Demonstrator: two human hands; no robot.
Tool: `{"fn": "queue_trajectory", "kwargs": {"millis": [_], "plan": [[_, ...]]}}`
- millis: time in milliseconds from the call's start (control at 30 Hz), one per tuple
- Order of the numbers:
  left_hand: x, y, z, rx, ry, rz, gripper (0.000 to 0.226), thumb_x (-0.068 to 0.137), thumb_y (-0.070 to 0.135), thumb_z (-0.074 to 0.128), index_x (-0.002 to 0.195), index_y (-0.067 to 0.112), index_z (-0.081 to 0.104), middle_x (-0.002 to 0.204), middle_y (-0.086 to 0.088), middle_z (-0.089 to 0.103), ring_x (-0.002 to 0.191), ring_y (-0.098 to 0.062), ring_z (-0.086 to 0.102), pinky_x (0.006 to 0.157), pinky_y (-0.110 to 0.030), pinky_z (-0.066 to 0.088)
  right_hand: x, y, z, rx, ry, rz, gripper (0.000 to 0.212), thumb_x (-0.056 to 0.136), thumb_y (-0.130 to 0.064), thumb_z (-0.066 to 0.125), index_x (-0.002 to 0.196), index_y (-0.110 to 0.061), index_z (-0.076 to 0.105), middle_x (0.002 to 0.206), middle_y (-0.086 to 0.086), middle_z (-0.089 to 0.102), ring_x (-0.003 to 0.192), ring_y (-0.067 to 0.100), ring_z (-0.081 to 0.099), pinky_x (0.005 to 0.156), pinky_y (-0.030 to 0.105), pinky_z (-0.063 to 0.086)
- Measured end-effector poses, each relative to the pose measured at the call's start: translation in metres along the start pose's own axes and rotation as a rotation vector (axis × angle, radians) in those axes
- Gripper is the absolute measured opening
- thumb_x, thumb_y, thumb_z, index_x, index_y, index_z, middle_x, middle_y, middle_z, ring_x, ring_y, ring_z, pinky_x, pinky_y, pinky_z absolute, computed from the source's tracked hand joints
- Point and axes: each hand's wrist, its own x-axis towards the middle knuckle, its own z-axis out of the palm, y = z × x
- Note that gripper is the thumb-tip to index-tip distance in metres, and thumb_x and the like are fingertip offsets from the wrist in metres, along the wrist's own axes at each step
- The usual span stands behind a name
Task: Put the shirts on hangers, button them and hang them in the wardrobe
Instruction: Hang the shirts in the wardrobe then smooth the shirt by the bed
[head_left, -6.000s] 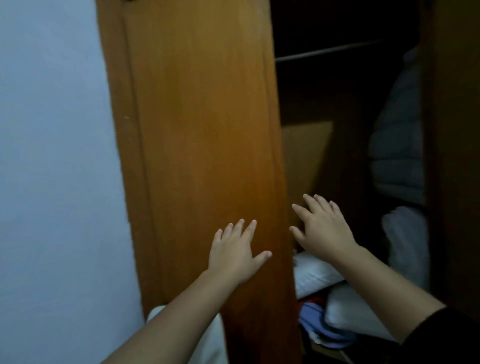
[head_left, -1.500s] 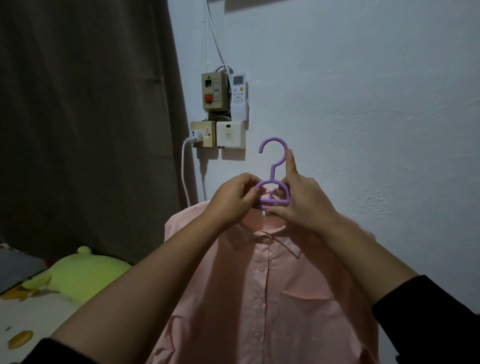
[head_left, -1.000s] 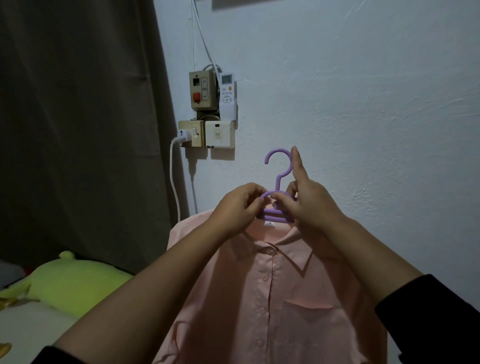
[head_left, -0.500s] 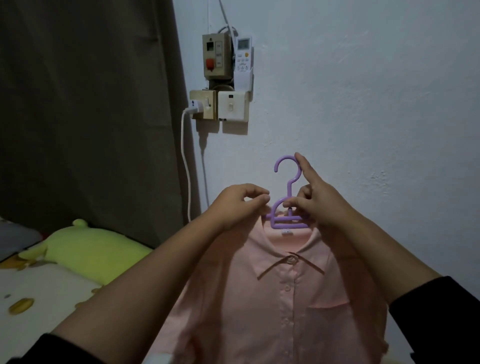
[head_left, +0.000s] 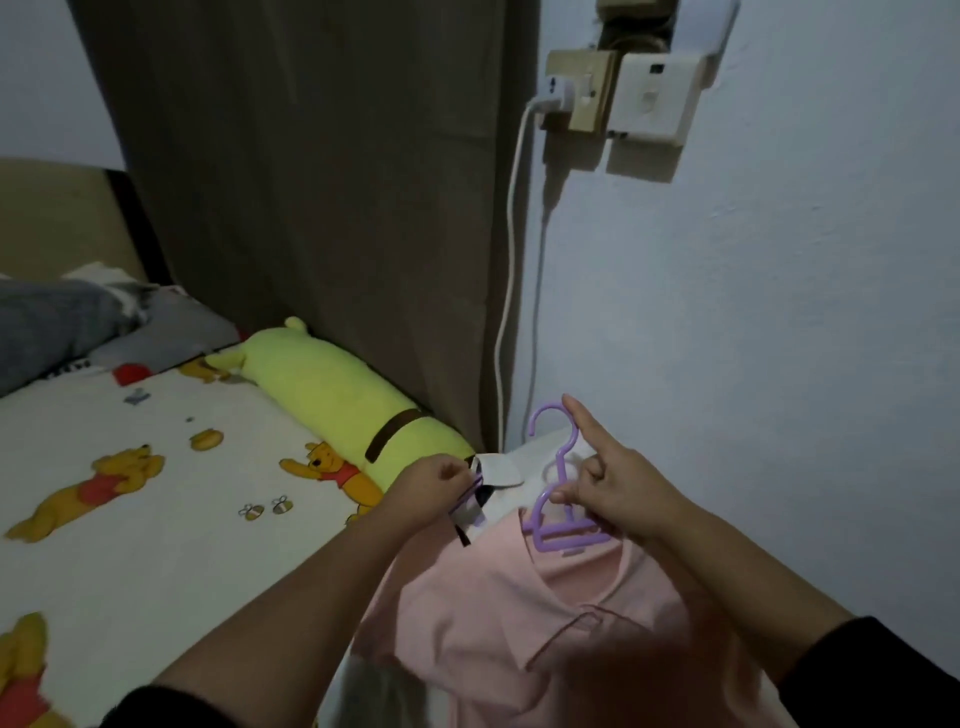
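A pink button-up shirt (head_left: 519, 623) hangs on a purple plastic hanger (head_left: 558, 535) low in front of me. My right hand (head_left: 621, 488) pinches the hanger's neck, with the index finger stretched up along the hook (head_left: 550, 421). My left hand (head_left: 431, 488) is to the left of it, fingers curled around the edge of a white garment (head_left: 498, 470) with dark trim; a thin purple piece shows at its fingertips. The white garment lies under and behind the pink shirt at the bed's corner.
A bed with a cartoon-bear sheet (head_left: 156, 493) fills the left. A yellow-green plush bolster (head_left: 337, 395) lies along a brown curtain (head_left: 311, 182). A charger cable (head_left: 511, 260) drops from wall sockets (head_left: 613, 93) on the pale wall at right. A grey pillow (head_left: 57, 322) sits far left.
The pink shirt and hanger have come down from in front of the wall to the bed corner. My left hand left the hanger's neck and moved left onto the white garment.
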Motion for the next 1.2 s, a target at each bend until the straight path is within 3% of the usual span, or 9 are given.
{"fn": "queue_trajectory", "kwargs": {"millis": [100, 200, 433, 600, 700, 833, 967, 1100, 1200], "plan": [[0.002, -0.033, 0.009, 0.047, 0.021, -0.118, 0.027, 0.096, 0.032, 0.052, 0.112, 0.015, 0.065, 0.111, -0.005, 0.066, 0.106, -0.023, 0.059, 0.075, -0.025, 0.04, 0.017, 0.011, 0.025, 0.024, -0.081, -0.03, 0.095, 0.08, -0.019, 0.071, 0.122, -0.074, 0.006, 0.049, -0.004, 0.045, 0.047, 0.007, 0.046, 0.051, 0.022, 0.042], [0.007, -0.052, 0.016, 0.075, 0.013, -0.205, 0.033, 0.096, 0.035, 0.049, 0.117, 0.013, 0.061, 0.118, -0.009, 0.064, 0.105, -0.024, 0.058, 0.083, -0.028, 0.043, 0.035, 0.019, 0.041, 0.001, -0.102, -0.068, 0.096, 0.08, -0.021, 0.071, 0.118, -0.078, 0.003, 0.047, -0.007, 0.045, 0.048, 0.003, 0.045, 0.054, 0.019, 0.041], [0.034, -0.068, 0.03, -0.021, -0.089, -0.363, 0.06, 0.097, 0.046, 0.047, 0.144, 0.011, 0.036, 0.149, -0.012, 0.039, 0.132, -0.028, 0.041, 0.097, -0.026, 0.034, 0.065, 0.031, 0.052, 0.02, -0.141, -0.081, 0.095, 0.08, -0.022, 0.072, 0.139, -0.059, 0.008, 0.051, -0.006, 0.051, 0.052, 0.004, 0.049, 0.058, 0.018, 0.042], [0.043, -0.067, 0.033, -0.085, -0.058, -0.343, 0.056, 0.094, 0.024, 0.057, 0.145, 0.013, 0.037, 0.144, -0.012, 0.044, 0.125, -0.028, 0.048, 0.095, -0.024, 0.039, 0.071, 0.032, 0.051, 0.041, -0.172, -0.073, 0.095, 0.081, -0.023, 0.072, 0.137, -0.062, 0.007, 0.054, -0.002, 0.054, 0.054, 0.006, 0.054, 0.06, 0.017, 0.046], [0.046, -0.064, 0.033, -0.058, -0.056, -0.294, 0.052, 0.097, 0.014, 0.05, 0.146, 0.012, 0.034, 0.148, -0.011, 0.041, 0.129, -0.026, 0.045, 0.096, -0.024, 0.036, 0.072, 0.032, 0.051, 0.063, -0.179, -0.058, 0.095, 0.081, -0.022, 0.072, 0.135, -0.064, 0.006, 0.055, -0.001, 0.054, 0.056, 0.009, 0.056, 0.063, 0.021, 0.049], [0.052, -0.059, 0.032, -0.03, -0.127, -0.275, 0.058, 0.095, 0.024, 0.054, 0.147, 0.013, 0.033, 0.14, -0.012, 0.048, 0.123, -0.026, 0.049, 0.095, -0.026, 0.039, 0.075, 0.033, 0.051, 0.079, -0.178, -0.053, 0.096, 0.08, -0.023, 0.073, 0.128, -0.07, 0.006, 0.056, 0.0, 0.053, 0.056, 0.01, 0.055, 0.064, 0.023, 0.049], [0.062, -0.06, 0.033, 0.036, -0.213, -0.31, 0.066, 0.091, 0.04, 0.06, 0.145, 0.011, 0.034, 0.141, -0.01, 0.048, 0.114, -0.022, 0.049, 0.085, -0.024, 0.036, 0.076, 0.034, 0.051, 0.086, -0.189, -0.051, 0.096, 0.08, -0.023, 0.073, 0.136, -0.062, 0.006, 0.051, -0.006, 0.049, 0.053, 0.006, 0.05, 0.06, 0.018, 0.046], [0.068, -0.061, 0.029, 0.073, -0.134, -0.313, 0.064, 0.083, 0.038, 0.07, 0.133, 0.005, 0.047, 0.122, -0.01, 0.058, 0.094, -0.016, 0.048, 0.076, -0.026, 0.039, 0.077, 0.034, 0.05, 0.086, -0.176, -0.058, 0.096, 0.079, -0.022, 0.074, 0.14, -0.058, 0.008, 0.05, -0.006, 0.049, 0.053, 0.007, 0.05, 0.06, 0.019, 0.046], [0.065, -0.053, 0.018, 0.025, -0.04, -0.281, 0.081, 0.076, 0.033, 0.078, 0.141, 0.007, 0.037, 0.114, -0.004, 0.056, 0.097, -0.017, 0.05, 0.078, -0.027, 0.037, 0.078, 0.03, 0.046, 0.067, -0.139, -0.066, 0.095, 0.08, -0.022, 0.073, 0.14, -0.057, 0.009, 0.052, -0.005, 0.052, 0.053, 0.005, 0.052, 0.057, 0.014, 0.044]]}}
